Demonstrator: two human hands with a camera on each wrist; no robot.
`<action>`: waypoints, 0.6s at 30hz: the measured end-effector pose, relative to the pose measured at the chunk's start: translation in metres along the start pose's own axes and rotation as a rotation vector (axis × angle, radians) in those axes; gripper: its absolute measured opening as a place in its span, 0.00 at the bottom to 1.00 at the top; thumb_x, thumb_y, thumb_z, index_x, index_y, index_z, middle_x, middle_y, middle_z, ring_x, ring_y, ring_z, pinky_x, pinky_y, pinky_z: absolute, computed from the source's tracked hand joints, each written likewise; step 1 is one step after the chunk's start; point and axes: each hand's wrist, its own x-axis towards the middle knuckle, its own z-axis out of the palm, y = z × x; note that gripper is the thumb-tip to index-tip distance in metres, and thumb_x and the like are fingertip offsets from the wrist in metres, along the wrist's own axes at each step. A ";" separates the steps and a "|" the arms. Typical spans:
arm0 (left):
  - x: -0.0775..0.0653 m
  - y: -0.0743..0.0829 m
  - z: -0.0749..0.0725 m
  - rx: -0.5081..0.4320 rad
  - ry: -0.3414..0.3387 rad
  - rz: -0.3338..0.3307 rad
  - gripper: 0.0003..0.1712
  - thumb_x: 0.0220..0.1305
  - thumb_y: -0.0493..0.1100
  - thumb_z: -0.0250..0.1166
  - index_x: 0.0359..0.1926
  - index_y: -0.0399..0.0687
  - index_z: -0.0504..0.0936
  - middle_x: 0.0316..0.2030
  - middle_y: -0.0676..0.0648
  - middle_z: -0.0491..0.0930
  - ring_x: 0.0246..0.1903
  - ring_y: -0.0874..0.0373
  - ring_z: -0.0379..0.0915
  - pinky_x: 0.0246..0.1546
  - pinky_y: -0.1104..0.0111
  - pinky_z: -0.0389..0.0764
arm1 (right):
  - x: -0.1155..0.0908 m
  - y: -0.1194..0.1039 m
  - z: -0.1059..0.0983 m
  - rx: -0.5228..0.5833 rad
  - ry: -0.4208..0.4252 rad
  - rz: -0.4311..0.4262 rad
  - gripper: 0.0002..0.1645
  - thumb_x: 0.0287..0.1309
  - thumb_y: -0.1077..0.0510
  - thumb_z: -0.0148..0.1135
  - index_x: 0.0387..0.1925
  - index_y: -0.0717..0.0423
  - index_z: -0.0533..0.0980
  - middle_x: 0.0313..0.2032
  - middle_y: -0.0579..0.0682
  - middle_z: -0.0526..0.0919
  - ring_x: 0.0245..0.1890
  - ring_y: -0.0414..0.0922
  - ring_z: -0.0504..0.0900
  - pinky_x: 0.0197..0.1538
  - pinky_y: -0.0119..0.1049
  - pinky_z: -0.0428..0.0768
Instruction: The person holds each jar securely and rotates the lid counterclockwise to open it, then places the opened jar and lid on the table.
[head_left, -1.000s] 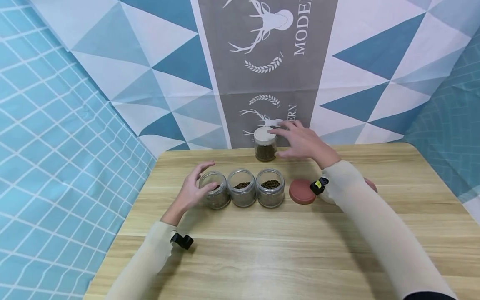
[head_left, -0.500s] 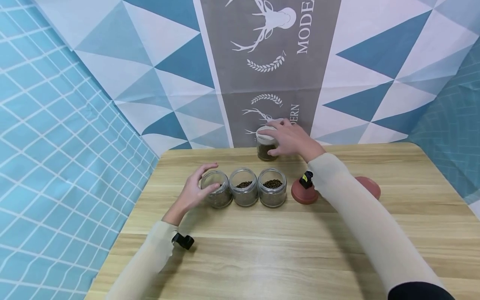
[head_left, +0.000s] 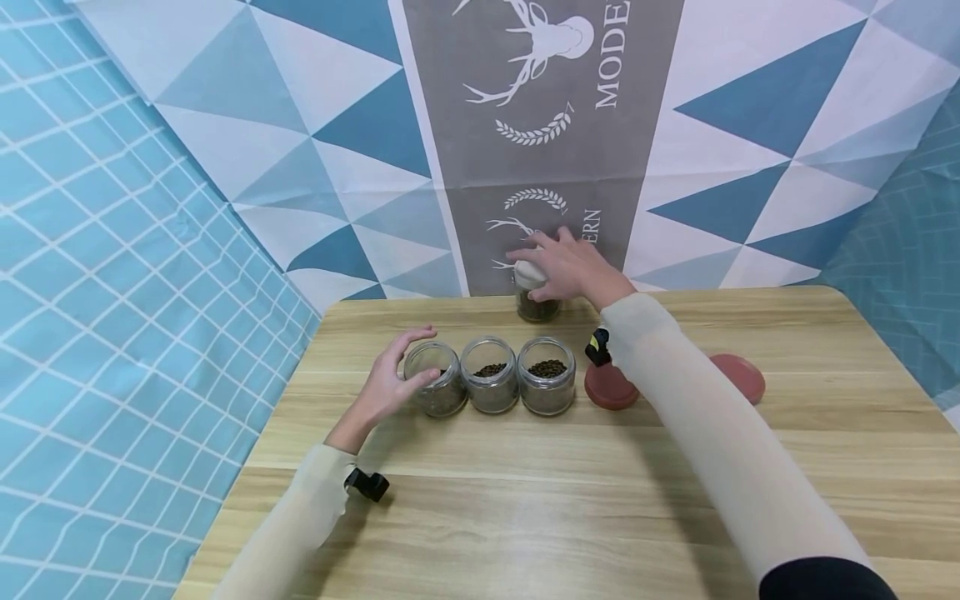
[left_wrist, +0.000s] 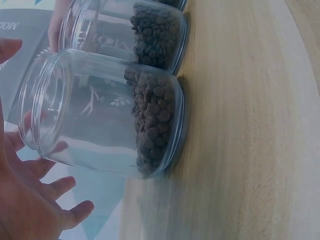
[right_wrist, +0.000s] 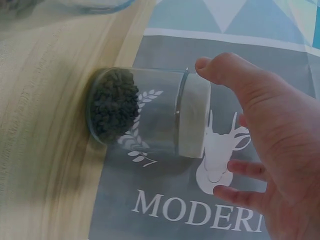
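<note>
Three lidless glass jars stand in a row, each partly filled with small brown pellets: the left jar [head_left: 441, 400], the middle jar [head_left: 491, 396] and the right jar [head_left: 547, 396]. My left hand [head_left: 385, 385] curves loosely beside the left jar, thumb and fingers spread around its rim; whether it touches the glass, I cannot tell. Behind the row, a jar of dark pellets [right_wrist: 114, 107] wears a white lid [right_wrist: 194, 115]. My right hand [head_left: 573, 271] hovers about that lid with fingers spread. In the right wrist view the thumb meets the lid's edge, while the other fingers stand apart from it.
Two reddish lids lie on the wooden table [head_left: 480, 517]: one lid [head_left: 611, 388] right of the row and another lid [head_left: 738, 377] farther right, partly behind my right forearm. A patterned cloth [head_left: 420, 150] hangs close behind the lidded jar.
My right hand has moved left, from beside the lidded jar to over and around its white lid. My left hand stays in place by the left jar.
</note>
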 end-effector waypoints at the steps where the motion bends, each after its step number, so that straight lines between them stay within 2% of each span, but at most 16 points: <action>1: 0.000 0.000 0.000 -0.001 0.002 0.002 0.37 0.70 0.45 0.72 0.77 0.43 0.76 0.83 0.33 0.70 0.85 0.30 0.61 0.82 0.23 0.58 | 0.001 0.000 0.001 0.004 -0.005 0.001 0.49 0.68 0.42 0.77 0.86 0.31 0.68 0.88 0.53 0.62 0.68 0.65 0.72 0.59 0.65 0.85; 7: -0.002 -0.003 0.003 -0.010 0.002 0.016 0.36 0.70 0.42 0.73 0.77 0.42 0.76 0.83 0.31 0.70 0.84 0.30 0.63 0.85 0.27 0.57 | 0.004 0.005 0.012 0.035 -0.032 0.018 0.49 0.69 0.41 0.77 0.86 0.30 0.67 0.91 0.53 0.56 0.78 0.70 0.67 0.63 0.69 0.84; 11: -0.003 -0.002 0.004 -0.017 0.002 0.001 0.38 0.70 0.40 0.72 0.79 0.42 0.75 0.83 0.33 0.70 0.86 0.30 0.61 0.85 0.26 0.57 | 0.005 0.009 0.019 0.049 -0.062 0.035 0.49 0.71 0.40 0.75 0.87 0.29 0.65 0.92 0.52 0.52 0.85 0.74 0.58 0.67 0.73 0.83; 14: -0.003 -0.001 0.003 -0.017 0.000 -0.013 0.39 0.70 0.39 0.71 0.80 0.44 0.73 0.84 0.34 0.69 0.86 0.30 0.59 0.84 0.23 0.57 | 0.004 0.010 0.023 0.066 -0.084 0.037 0.49 0.73 0.41 0.74 0.88 0.29 0.63 0.93 0.53 0.51 0.88 0.74 0.53 0.71 0.77 0.79; 18: -0.004 -0.001 0.002 -0.012 -0.001 -0.020 0.40 0.70 0.40 0.71 0.81 0.44 0.72 0.84 0.35 0.70 0.86 0.30 0.59 0.83 0.22 0.57 | 0.004 0.010 0.027 0.090 -0.085 0.023 0.49 0.73 0.42 0.74 0.89 0.31 0.63 0.92 0.55 0.52 0.88 0.75 0.53 0.74 0.80 0.75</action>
